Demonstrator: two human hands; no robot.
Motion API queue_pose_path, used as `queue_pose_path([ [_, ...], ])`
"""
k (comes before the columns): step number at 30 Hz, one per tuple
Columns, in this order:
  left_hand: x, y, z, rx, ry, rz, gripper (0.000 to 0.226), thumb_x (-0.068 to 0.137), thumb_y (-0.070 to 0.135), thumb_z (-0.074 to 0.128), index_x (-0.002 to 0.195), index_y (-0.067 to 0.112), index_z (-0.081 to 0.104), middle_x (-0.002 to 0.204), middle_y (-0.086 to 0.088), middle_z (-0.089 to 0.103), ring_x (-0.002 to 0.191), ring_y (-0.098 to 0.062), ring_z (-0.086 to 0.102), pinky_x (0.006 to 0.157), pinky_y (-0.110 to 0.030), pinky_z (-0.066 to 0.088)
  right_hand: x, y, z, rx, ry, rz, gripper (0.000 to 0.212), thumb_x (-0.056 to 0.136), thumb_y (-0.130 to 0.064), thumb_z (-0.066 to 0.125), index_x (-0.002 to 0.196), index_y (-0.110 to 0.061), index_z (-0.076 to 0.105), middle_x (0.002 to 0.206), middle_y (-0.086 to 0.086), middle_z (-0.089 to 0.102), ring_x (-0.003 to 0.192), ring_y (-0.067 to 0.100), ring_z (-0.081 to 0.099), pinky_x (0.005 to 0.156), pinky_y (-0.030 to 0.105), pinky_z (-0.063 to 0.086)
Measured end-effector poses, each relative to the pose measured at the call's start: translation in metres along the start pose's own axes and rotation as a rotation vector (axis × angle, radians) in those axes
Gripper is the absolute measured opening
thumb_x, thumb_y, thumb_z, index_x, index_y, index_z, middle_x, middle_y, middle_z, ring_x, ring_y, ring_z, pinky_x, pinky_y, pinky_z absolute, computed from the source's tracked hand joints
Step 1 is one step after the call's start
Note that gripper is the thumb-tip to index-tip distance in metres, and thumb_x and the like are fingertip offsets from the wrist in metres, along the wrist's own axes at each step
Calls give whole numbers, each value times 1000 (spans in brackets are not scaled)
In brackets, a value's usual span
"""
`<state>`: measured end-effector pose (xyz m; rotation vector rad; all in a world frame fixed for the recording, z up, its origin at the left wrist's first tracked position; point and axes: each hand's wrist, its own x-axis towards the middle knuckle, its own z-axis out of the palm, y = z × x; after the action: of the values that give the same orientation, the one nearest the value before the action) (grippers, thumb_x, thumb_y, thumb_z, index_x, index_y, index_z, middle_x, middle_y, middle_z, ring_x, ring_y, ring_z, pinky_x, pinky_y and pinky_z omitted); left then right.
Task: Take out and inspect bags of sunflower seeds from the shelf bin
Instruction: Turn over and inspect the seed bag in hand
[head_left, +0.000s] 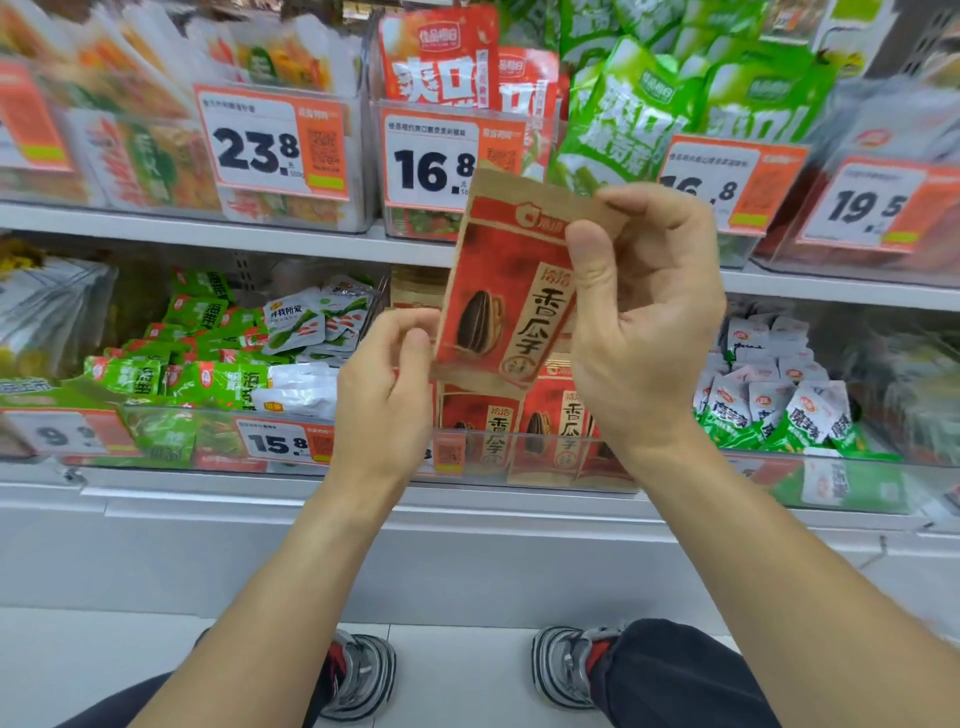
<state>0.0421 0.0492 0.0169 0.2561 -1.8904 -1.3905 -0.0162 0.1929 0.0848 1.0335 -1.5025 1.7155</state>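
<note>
Holding one sunflower seed bag (506, 291) up before the shelf bin (519, 452), printed face toward the eyes (for reading): right hand (644, 317) pinches its top edge, left hand (387, 379) pinches the lower corner.

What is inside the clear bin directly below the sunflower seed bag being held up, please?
More sunflower seed bags of the same red and brown design stand in the clear bin. The left hand and right hand cover parts of it, so their number stays unclear.
</note>
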Motion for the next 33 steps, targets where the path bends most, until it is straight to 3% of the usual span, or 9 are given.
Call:
queue_pose_path([
  [2,-3,19,-2,-206,-30,-117,41,111,22,35,91,18,71,82,8,75,79,-8,68,74,-30,53,2,-12,2,7,-45,82,25,98,-6,65,112,-21,52,84,4,69,76,22,68,64,40,54],
  [5,-21,34,-7,-321,-176,-235,54,107,40,27,93,14,73,78,3,77,73,-7,72,65,-19,55,-7,-13,3,-37,-121,319,27,95,-12,71,110,-24,53,76,3,74,70,20,71,63,35,56],
  [9,-61,14,-12,-272,-251,-334,51,93,47,48,102,2,69,96,-20,76,87,-27,72,85,-55,58,-42,-4,-8,-3,-171,696,24,92,-11,73,109,-18,58,76,0,77,67,14,74,59,31,59],
  [10,-73,5,-14,-256,-260,-375,52,91,47,51,102,-1,68,95,-22,75,86,-31,72,86,-57,56,-54,-2,-12,3,-202,793,23,92,-13,73,109,-15,59,77,4,78,70,18,76,60,33,61],
  [14,-120,-22,-25,-276,-347,-633,47,89,44,52,105,3,70,95,-15,78,89,-32,75,86,-47,60,-103,3,-33,80,-308,1136,23,92,-22,71,100,-1,69,81,15,78,72,25,76,56,32,59],
  [18,-163,-52,-34,-202,-475,-803,36,91,37,55,105,6,66,94,-8,79,86,-25,77,84,-41,61,-149,10,-50,101,-465,1375,28,93,-25,69,89,3,66,84,20,77,71,28,74,53,29,57],
  [22,-198,-70,-29,-132,-378,-927,33,100,30,52,100,1,67,86,-12,78,76,-23,75,73,-35,61,-191,11,-67,78,-605,1504,26,94,-26,67,83,-3,62,86,16,78,76,26,75,59,29,58],
  [28,-224,-85,-18,-95,-287,-993,38,90,38,60,88,1,69,80,-15,77,67,-28,73,67,-38,56,-239,11,-89,47,-699,1570,38,97,-32,63,101,5,60,93,13,78,88,33,76,71,40,64],
  [33,-223,-95,-8,-71,-307,-1021,34,98,35,55,97,4,69,83,-10,78,74,-27,76,64,-30,58,-248,16,-100,1,-799,1546,23,98,-29,63,102,-6,62,91,9,79,83,26,77,63,31,62],
])
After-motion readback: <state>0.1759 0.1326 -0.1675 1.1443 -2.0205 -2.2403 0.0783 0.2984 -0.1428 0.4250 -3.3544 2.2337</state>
